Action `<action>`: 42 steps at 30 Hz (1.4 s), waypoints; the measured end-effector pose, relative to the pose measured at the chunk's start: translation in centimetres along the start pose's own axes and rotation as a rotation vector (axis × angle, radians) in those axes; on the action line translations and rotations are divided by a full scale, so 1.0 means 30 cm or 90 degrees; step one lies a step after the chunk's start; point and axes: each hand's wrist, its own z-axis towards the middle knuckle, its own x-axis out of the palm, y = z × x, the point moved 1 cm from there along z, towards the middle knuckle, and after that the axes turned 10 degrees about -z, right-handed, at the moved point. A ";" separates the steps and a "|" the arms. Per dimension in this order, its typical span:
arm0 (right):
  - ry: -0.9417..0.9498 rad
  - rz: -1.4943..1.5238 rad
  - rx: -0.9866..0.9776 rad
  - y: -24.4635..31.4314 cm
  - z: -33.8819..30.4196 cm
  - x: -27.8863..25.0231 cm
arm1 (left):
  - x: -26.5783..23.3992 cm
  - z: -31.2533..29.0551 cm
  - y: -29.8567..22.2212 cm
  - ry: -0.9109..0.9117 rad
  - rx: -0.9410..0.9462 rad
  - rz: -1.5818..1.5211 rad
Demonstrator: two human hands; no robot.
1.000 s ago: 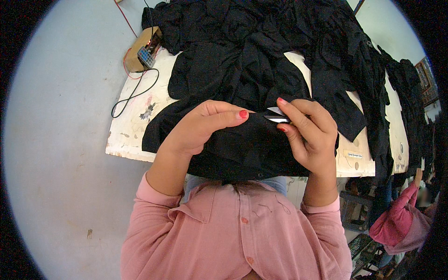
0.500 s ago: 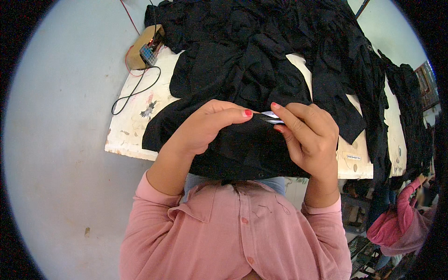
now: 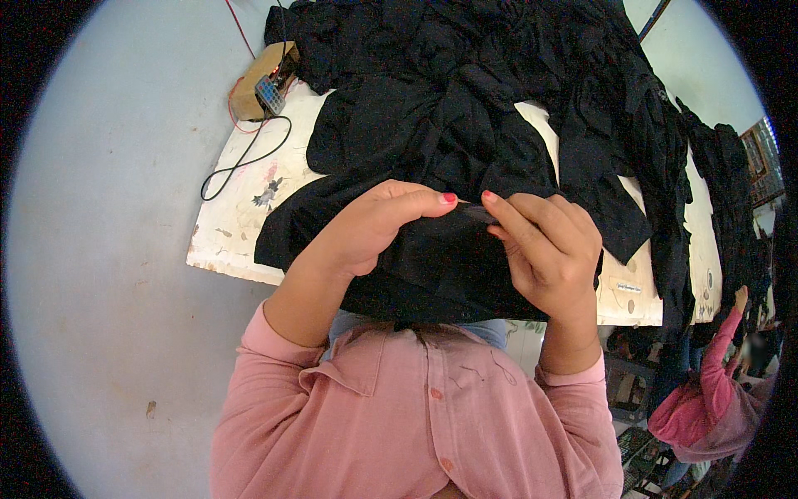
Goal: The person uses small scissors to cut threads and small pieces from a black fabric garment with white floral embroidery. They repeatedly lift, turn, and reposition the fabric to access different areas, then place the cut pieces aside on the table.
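Observation:
A black garment (image 3: pixel 449 258) lies in front of me over the table's near edge. My left hand (image 3: pixel 374 223) is closed in a pinch, its thumb pressed on a bit of the black cloth; its other fingers are mostly hidden behind. Close to that thumb tip, my right hand (image 3: pixel 549 245) is closed round a small, slim, dark metal tool that looks like thread snips (image 3: pixel 475 211). Its pointed end reaches toward the left thumb, and most of its body is hidden in the fingers. The two hands are a short gap apart above the garment.
More black garments (image 3: pixel 499 41) are heaped across the white, stained table (image 3: pixel 241 229). At the far left stand a brown box (image 3: pixel 258 79) and a small gridded panel (image 3: pixel 270 96) with cables. A plain wall (image 3: pixel 108 249) borders the left. Another person in pink (image 3: pixel 698 407) works at the right.
The bright, shiny face of the snips has turned away and now looks dark. My right fingers have shifted slightly, while the left hand has barely moved. The other person's arm has risen.

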 end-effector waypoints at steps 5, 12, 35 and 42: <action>0.024 0.010 0.029 0.013 0.013 -0.008 | 0.016 -0.005 -0.007 -0.004 0.007 -0.031; 0.034 -0.014 0.021 0.008 0.019 -0.013 | 0.005 0.003 0.005 -0.012 0.002 -0.057; 0.040 0.018 0.005 -0.007 -0.001 0.003 | 0.003 0.012 0.026 -0.017 -0.005 -0.101; 0.383 0.749 0.319 -0.111 -0.010 0.122 | -0.052 0.014 -0.003 0.100 0.039 0.154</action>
